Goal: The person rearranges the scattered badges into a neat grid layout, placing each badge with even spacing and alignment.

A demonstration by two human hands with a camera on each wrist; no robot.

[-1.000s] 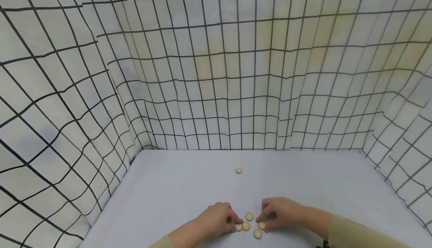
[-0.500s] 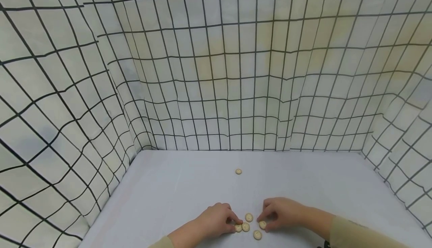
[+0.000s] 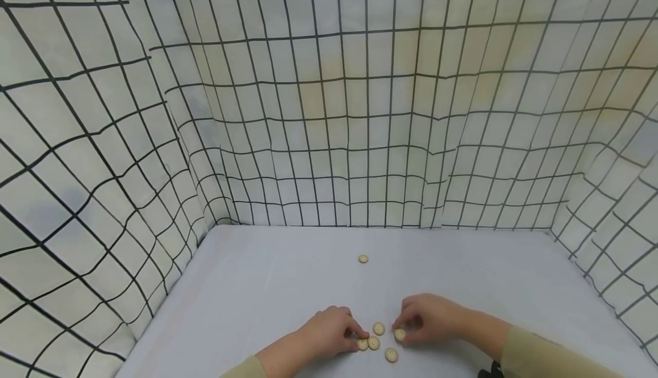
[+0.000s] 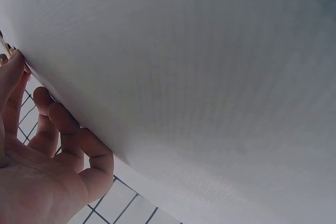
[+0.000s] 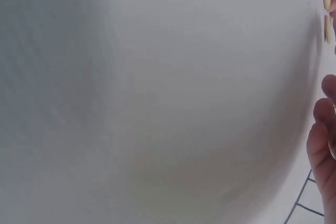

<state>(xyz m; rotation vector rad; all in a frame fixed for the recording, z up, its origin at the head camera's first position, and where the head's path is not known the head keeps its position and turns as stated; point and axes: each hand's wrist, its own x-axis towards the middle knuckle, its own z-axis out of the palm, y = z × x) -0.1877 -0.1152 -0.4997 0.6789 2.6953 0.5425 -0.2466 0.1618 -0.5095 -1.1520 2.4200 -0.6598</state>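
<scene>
Several round pale wooden buttons lie on a white table. My left hand [image 3: 331, 332] pinches one button [image 3: 362, 344] between thumb and forefinger, its other fingers curled by the tabletop in the left wrist view. Touching that one on its right is a second button [image 3: 373, 342]. My right hand [image 3: 434, 320] pinches another button [image 3: 400, 335] between thumb and forefinger, tilted and seemingly just off the table. Between the hands lie a button [image 3: 378, 328] farther back and a button [image 3: 392, 355] nearer the front. In the right wrist view, buttons [image 5: 328, 29] show edge-on at the right border.
One more button [image 3: 363, 258] lies alone toward the back of the table [image 3: 277, 275]. White walls with a black grid [image 3: 329, 138] enclose the table at the back and both sides. A dark object [image 3: 490, 371] shows at the bottom beside the right sleeve.
My right hand has shifted slightly up and away with its button, which now looks more tilted. The left hand and the other buttons stay put; the head view has moved a little.
</scene>
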